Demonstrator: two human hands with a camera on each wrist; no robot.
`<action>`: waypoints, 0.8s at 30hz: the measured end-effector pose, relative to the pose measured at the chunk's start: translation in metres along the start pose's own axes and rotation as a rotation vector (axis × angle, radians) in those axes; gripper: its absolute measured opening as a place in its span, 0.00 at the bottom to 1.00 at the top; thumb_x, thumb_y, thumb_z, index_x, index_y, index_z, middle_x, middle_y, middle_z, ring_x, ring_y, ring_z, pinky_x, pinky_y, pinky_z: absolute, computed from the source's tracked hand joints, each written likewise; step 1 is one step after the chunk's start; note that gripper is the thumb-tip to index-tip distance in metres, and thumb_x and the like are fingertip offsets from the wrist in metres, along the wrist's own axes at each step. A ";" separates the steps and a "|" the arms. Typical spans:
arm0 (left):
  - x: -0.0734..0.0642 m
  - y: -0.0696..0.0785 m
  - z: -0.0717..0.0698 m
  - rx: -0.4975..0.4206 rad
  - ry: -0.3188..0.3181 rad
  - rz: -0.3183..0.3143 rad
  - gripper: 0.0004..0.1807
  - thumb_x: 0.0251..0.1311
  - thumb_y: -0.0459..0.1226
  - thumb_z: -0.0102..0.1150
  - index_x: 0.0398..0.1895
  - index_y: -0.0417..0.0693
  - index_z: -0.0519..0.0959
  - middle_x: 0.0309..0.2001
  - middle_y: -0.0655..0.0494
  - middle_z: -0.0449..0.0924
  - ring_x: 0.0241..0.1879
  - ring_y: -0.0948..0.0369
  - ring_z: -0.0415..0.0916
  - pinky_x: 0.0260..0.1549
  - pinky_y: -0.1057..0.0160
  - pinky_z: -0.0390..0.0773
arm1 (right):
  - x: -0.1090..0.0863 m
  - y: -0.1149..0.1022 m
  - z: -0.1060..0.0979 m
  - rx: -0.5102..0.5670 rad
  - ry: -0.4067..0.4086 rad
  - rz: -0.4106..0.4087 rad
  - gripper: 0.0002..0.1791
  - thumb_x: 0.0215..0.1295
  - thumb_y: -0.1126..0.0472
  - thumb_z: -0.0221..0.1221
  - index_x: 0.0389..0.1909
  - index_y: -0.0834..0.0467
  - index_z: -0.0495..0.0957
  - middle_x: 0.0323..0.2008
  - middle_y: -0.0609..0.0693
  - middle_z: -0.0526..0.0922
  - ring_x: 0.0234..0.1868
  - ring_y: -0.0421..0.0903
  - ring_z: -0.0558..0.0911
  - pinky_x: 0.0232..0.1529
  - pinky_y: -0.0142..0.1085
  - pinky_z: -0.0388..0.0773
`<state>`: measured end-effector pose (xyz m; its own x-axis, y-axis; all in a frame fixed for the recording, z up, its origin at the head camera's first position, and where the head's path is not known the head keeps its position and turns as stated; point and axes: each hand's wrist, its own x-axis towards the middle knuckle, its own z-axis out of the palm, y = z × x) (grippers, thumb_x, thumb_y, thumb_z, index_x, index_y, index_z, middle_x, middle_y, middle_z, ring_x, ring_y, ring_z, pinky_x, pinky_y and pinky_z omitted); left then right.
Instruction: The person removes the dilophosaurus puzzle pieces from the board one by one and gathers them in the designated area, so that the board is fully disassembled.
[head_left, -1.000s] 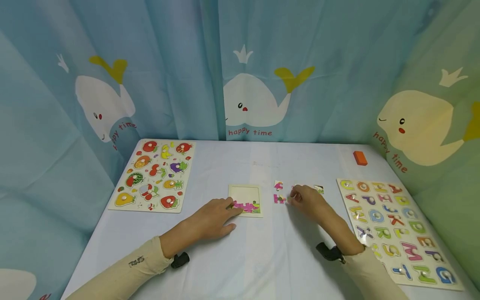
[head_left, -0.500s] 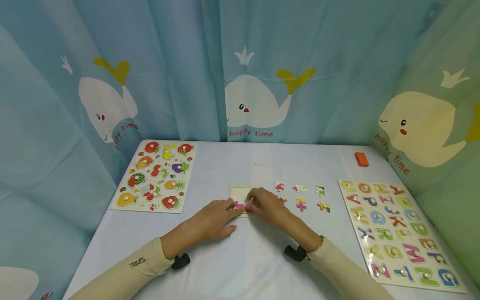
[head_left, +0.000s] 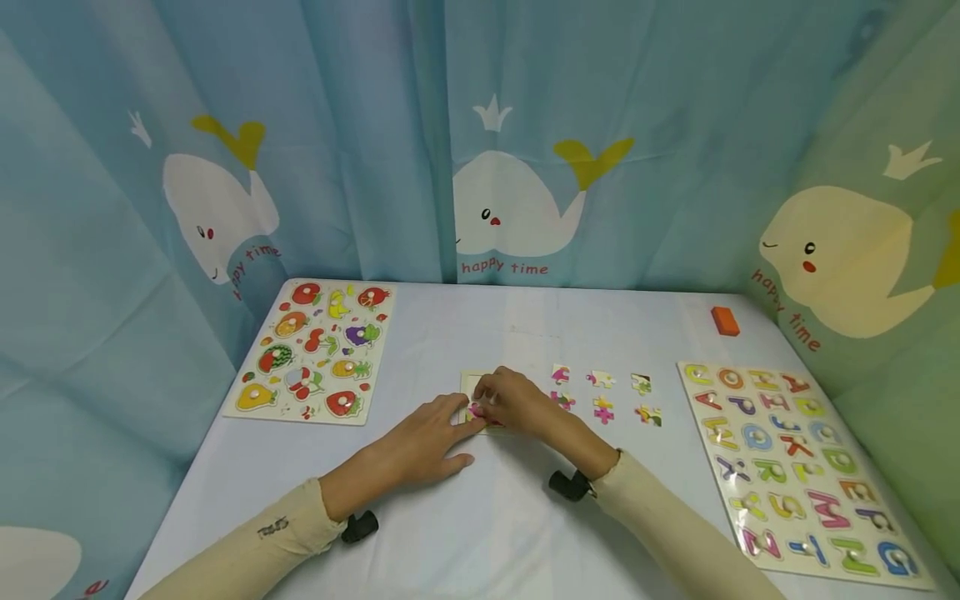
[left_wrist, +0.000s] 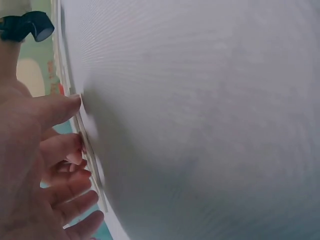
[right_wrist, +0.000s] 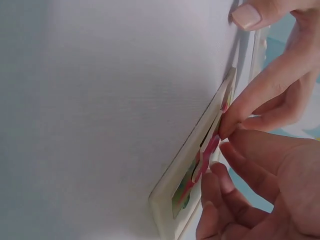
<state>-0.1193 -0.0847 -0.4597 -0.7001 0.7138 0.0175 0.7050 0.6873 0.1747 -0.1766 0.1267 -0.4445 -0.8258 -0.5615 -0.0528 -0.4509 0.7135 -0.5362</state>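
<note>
A small jigsaw tray with a pale rim lies mid-table, partly hidden by both hands. Pink and green pieces sit along its near side in the right wrist view. My left hand lies at the tray's left, index finger straight and its tip on the pieces, thumb spread away on the cloth side. Over the tray, my right hand has thumb and fingertips brought together at a pink jigsaw piece, pinching it down among the others. The fingers hide most of this piece.
Several loose jigsaw pieces lie in two rows right of the tray. A fruit peg board stands at the back left, a letter peg board at the right. An orange block is at the far right; a whale-print curtain surrounds the table.
My right hand has gone left from the loose pieces to the tray with a piece, then slightly further left over it. The left hand has stayed at the tray.
</note>
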 end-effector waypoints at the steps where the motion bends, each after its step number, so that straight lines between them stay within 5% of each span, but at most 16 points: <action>1: 0.000 0.000 0.000 0.001 0.003 0.004 0.29 0.74 0.52 0.61 0.75 0.54 0.75 0.72 0.41 0.66 0.70 0.47 0.68 0.68 0.48 0.74 | 0.002 0.000 0.000 -0.002 -0.013 -0.002 0.06 0.70 0.63 0.69 0.44 0.60 0.86 0.41 0.55 0.83 0.40 0.47 0.80 0.43 0.39 0.80; 12: 0.000 -0.003 0.000 -0.014 0.019 0.007 0.28 0.75 0.51 0.61 0.74 0.53 0.76 0.71 0.42 0.70 0.71 0.48 0.69 0.70 0.48 0.73 | 0.010 0.003 -0.001 0.013 -0.070 -0.007 0.02 0.71 0.68 0.66 0.41 0.59 0.84 0.36 0.51 0.81 0.39 0.44 0.78 0.45 0.40 0.81; 24: -0.014 -0.008 -0.004 -0.032 -0.019 -0.063 0.30 0.74 0.51 0.61 0.73 0.47 0.76 0.72 0.41 0.71 0.69 0.46 0.73 0.69 0.47 0.73 | 0.004 0.007 -0.002 -0.023 -0.048 0.011 0.04 0.73 0.65 0.65 0.45 0.58 0.82 0.40 0.51 0.80 0.40 0.45 0.79 0.48 0.41 0.81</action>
<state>-0.1153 -0.1011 -0.4574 -0.7404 0.6721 -0.0135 0.6556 0.7264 0.2064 -0.1839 0.1298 -0.4470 -0.8139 -0.5724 -0.0998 -0.4498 0.7294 -0.5155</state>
